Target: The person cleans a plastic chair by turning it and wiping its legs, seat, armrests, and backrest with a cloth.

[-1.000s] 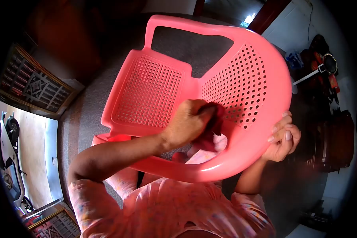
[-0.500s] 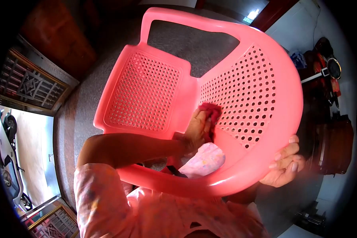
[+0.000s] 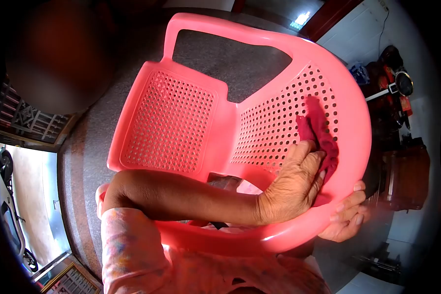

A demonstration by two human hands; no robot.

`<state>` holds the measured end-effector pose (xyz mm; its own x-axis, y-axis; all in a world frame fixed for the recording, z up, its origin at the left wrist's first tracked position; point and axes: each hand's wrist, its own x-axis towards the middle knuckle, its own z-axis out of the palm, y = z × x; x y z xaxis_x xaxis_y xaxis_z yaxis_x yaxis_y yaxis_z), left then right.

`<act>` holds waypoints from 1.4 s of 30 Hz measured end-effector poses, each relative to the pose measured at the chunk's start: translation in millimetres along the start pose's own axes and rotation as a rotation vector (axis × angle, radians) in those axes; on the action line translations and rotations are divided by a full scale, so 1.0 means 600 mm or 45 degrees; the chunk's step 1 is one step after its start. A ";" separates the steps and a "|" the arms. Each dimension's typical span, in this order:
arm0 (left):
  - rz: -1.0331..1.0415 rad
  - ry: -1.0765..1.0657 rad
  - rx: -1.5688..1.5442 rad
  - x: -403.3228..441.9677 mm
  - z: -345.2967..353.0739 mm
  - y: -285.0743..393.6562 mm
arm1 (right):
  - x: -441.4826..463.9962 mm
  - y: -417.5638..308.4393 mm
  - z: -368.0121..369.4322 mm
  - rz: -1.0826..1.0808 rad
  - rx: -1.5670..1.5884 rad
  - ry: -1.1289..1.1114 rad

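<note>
A pink plastic armchair (image 3: 225, 125), with a perforated seat and backrest, lies tilted before me. My left hand (image 3: 291, 183) reaches across from the left and holds a dark red cloth (image 3: 321, 132) against the lower right part of the backrest. The cloth is bunched at my fingers, and its loose end spreads over the holes. At the right, my right hand (image 3: 345, 218) grips the outer rim of the backrest, fingers curled round its edge. Part of that hand is hidden behind the rim.
Grey floor (image 3: 90, 147) shows round the chair. A parked motorbike (image 3: 10, 210) stands outside the opening at the left. Dark brown furniture (image 3: 404, 179) and a round object on a pale bar (image 3: 403, 84) are at the right. A blurred dark shape fills the upper left.
My left hand has moved right with the cloth, from beside the seat junction to the outer part of the backrest. The cloth now hangs more open. My right hand still grips the rim, slightly lower in view.
</note>
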<state>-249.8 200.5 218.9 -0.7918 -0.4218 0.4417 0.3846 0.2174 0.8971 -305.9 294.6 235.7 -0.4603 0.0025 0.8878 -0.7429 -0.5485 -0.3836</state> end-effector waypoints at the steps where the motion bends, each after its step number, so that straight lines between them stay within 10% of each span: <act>1: 0.012 -0.018 -0.003 0.004 0.000 -0.001 | 0.001 -0.001 -0.002 0.006 -0.028 -0.022; 5: 0.259 0.026 -0.009 0.011 -0.017 -0.089 | 0.002 -0.004 0.003 0.068 0.040 -0.086; 10: -0.556 0.195 -0.029 -0.037 -0.047 -0.227 | 0.003 -0.009 -0.004 0.107 -0.010 -0.109; 17: -0.799 0.483 0.488 -0.077 -0.033 -0.355 | 0.003 -0.020 -0.029 0.178 -0.114 -0.235; 22: -0.004 0.399 0.176 0.038 -0.030 -0.204 | 0.001 -0.022 -0.039 0.157 -0.154 -0.271; 31: 0.478 0.023 0.227 0.128 -0.007 -0.086 | -0.019 -0.041 -0.092 -0.056 -0.649 -0.469; 34: -0.146 -0.020 -0.378 0.096 -0.023 -0.150 | -0.013 -0.039 -0.088 -0.059 -0.615 -0.454; 42: -0.508 0.254 0.669 -0.006 -0.064 -0.431 | 0.005 -0.030 -0.060 -0.200 -0.712 -0.627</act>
<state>-328.0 111.9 -14.3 -0.7032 -0.7012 0.1174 -0.2390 0.3887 0.8898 -311.6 334.7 236.1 -0.1561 -0.4001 0.9031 -0.9778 -0.0667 -0.1986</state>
